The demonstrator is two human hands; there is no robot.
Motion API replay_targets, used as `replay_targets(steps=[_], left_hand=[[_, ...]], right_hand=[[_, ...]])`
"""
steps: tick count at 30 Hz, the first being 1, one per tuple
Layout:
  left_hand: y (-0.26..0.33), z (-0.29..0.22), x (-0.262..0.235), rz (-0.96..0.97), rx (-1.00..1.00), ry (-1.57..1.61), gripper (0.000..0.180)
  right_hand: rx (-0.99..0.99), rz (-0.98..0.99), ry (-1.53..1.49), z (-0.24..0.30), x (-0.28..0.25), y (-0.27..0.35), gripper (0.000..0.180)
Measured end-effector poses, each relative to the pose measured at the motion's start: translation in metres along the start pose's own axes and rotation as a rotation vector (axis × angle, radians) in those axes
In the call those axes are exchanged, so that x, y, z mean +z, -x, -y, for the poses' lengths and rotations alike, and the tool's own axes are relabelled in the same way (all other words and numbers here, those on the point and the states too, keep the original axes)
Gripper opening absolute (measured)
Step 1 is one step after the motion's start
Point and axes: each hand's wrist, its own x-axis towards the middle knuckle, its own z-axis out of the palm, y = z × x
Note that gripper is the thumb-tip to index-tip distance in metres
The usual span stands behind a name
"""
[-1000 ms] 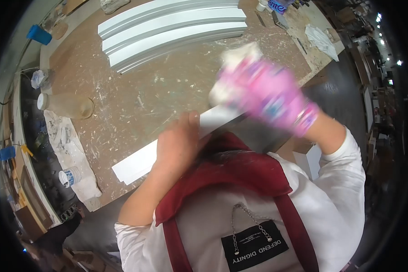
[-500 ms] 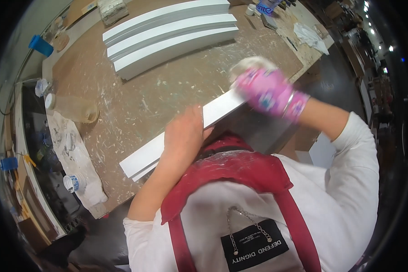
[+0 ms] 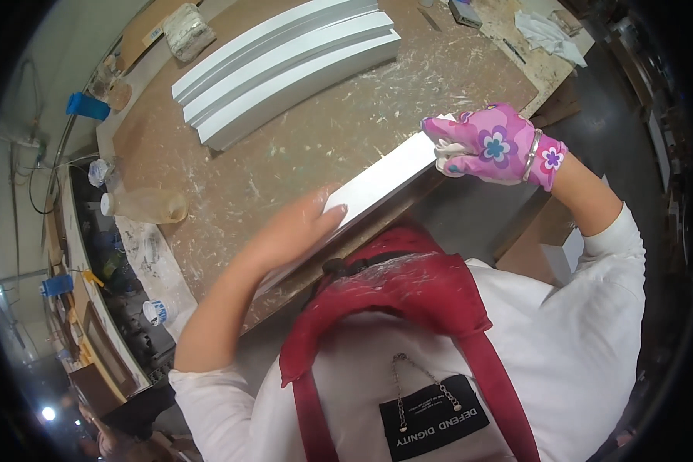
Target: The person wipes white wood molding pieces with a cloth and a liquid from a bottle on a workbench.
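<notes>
A long white board [image 3: 385, 173] lies at a slant along the near edge of the worktable [image 3: 285, 165]. My bare left hand [image 3: 300, 227] is closed round its middle, thumb on the top face. That hand and forearm hide much of the board's near-left part. On its far-right end closes my right hand [image 3: 489, 146], in a pink glove with a flower pattern. Whitish material shows under the gloved fingers; whether it is a rag or the glove's palm I cannot tell. Beyond them a row of white, stepped boards [image 3: 285, 73] lies side by side.
A translucent jug [image 3: 148, 206] lies at the table's left, near a white tub [image 3: 155, 312] on stained paper [image 3: 150, 250]. A blue container [image 3: 87, 106] is at the far left edge. A white cloth [image 3: 548, 37] and a small dark box [image 3: 465, 12] are at the far right.
My right hand, blurred before with a pale bundle at its fingers, is now still at the board's end. My left hand sits flatter along the board. The whole view has shifted a little.
</notes>
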Motion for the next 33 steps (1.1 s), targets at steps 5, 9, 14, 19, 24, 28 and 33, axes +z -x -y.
replay_targets(steps=[5,9,14,19,24,28,33], left_hand=[[-0.039,-0.014,0.007,0.056,0.09,0.017,0.056],[-0.034,-0.03,-0.016,0.252,0.083,0.045,0.07],[-0.038,-0.02,-0.01,0.305,0.034,0.158,0.073],[-0.029,-0.022,-0.019,0.299,0.055,0.101,0.072],[-0.041,-0.019,-0.011,0.275,0.044,0.095,0.068],[-0.028,-0.003,-0.016,0.258,0.101,0.079,0.067],[-0.042,-0.018,-0.013,0.376,-0.005,0.149,0.069]], right_hand=[[0.08,0.04,0.118,0.01,0.0,0.0,0.057],[0.047,-0.038,0.143,0.006,0.003,0.003,0.053],[0.072,-0.043,0.125,0.011,0.003,0.001,0.054],[0.096,-0.042,0.094,0.011,0.004,0.002,0.055],[0.117,-0.015,0.124,0.025,-0.003,0.0,0.055],[0.142,-0.015,0.146,0.027,-0.004,0.001,0.055],[0.116,-0.088,0.132,0.024,0.004,0.0,0.059]])
